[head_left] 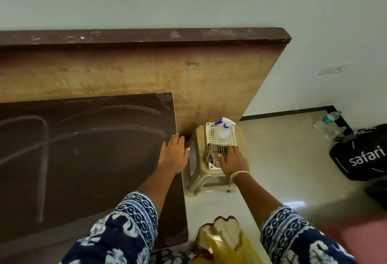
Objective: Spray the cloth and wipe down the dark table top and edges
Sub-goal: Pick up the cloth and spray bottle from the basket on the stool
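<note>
The dark brown table top (83, 159) fills the left of the view, with pale wipe streaks across it. My left hand (173, 155) lies flat on its right edge, fingers spread. To the right, a white perforated basket (211, 136) sits on a beige plastic stool (201, 182). A clear spray bottle (224, 129) with a blue and white nozzle stands in the basket. A brown checked cloth (213, 154) hangs over the basket's near edge. My right hand (233, 162) rests on the cloth, fingers laid over it.
A large wooden board (146, 75) with a dark top edge leans against the wall behind the table. A black bag (364, 155) and water bottles (328, 120) lie on the floor at right. Yellow fabric (224, 242) hangs below, between my arms.
</note>
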Motion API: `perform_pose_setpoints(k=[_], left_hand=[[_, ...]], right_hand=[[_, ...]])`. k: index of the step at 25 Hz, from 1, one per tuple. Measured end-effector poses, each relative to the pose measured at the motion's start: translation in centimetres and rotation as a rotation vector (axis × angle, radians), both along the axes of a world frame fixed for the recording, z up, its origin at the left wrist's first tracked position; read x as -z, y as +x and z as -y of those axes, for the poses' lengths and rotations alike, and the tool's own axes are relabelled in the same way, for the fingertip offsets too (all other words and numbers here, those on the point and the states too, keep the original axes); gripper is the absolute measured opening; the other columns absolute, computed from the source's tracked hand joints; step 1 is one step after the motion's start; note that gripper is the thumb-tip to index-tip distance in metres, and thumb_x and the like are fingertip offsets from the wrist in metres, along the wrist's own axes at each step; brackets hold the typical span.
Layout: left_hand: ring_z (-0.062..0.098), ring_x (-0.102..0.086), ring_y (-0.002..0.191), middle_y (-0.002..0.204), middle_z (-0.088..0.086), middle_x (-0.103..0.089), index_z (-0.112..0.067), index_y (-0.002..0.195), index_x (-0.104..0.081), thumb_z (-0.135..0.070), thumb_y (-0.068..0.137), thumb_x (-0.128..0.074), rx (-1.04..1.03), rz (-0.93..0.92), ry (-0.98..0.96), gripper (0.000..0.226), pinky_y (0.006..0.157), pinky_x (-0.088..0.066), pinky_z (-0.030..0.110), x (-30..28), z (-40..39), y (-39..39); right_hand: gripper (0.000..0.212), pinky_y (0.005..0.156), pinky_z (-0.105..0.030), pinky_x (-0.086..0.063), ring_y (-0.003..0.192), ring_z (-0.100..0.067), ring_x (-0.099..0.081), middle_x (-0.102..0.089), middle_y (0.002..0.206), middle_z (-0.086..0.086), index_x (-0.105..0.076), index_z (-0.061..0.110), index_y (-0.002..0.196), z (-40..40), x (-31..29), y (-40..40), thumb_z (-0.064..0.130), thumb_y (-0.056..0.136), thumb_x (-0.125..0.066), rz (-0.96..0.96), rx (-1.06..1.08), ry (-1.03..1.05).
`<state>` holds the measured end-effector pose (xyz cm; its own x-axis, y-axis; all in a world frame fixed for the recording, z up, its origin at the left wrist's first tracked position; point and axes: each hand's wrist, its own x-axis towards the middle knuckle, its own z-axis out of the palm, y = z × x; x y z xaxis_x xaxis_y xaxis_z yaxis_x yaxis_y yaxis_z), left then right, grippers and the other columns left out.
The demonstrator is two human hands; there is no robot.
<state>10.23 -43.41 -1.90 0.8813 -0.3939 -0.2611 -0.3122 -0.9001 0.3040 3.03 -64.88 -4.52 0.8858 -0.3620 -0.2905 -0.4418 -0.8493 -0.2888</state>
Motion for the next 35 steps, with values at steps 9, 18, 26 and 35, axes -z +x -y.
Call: perform_pose_setpoints(k=[9,18,26,35], left_hand=[[0.028,-0.024,0.147,0.160,0.013,-0.021,-0.012,0.151,-0.025,-0.039,0.102,-0.032,-0.035,-0.013,0.077,0.057,0.119,-0.021,0.051,1.9,4.6,0.9],[0.027,-0.015,0.150,0.161,0.014,-0.019,-0.008,0.152,-0.024,-0.040,0.102,-0.028,0.042,0.051,0.221,0.060,0.120,-0.013,0.049,6.7,3.0,1.0],[0.028,-0.032,0.143,0.152,0.014,-0.038,-0.010,0.143,-0.038,-0.042,0.101,-0.027,-0.096,-0.065,0.303,0.054,0.120,-0.012,0.053,9.1,9.9,0.1],[0.029,-0.055,0.120,0.145,0.008,-0.048,-0.020,0.144,-0.039,-0.023,0.099,-0.040,-0.206,-0.392,-0.082,0.045,0.097,-0.048,0.041,15.7,18.5,1.6]], right_hand=[[0.039,0.091,-0.046,-0.053,0.112,-0.028,-0.056,-0.053,0.128,-0.011,-0.048,0.013,0.126,5.1,3.0,1.1,0.039,0.097,-0.044,-0.050,-0.024,0.077],[0.040,0.093,-0.048,-0.050,0.110,-0.033,-0.056,-0.054,0.123,-0.015,-0.050,0.009,0.122,6.6,7.5,2.4,0.039,0.097,-0.044,-0.132,0.003,0.169],[0.036,0.092,-0.043,-0.050,0.110,-0.033,-0.056,-0.055,0.123,-0.015,-0.050,0.008,0.122,11.0,10.4,3.5,0.032,0.097,-0.044,-0.263,-0.108,0.240],[0.043,0.101,-0.044,-0.047,0.121,-0.034,-0.053,-0.050,0.136,-0.015,-0.045,0.008,0.135,16.0,16.0,9.4,0.018,0.094,-0.051,-0.313,-0.166,0.243]])
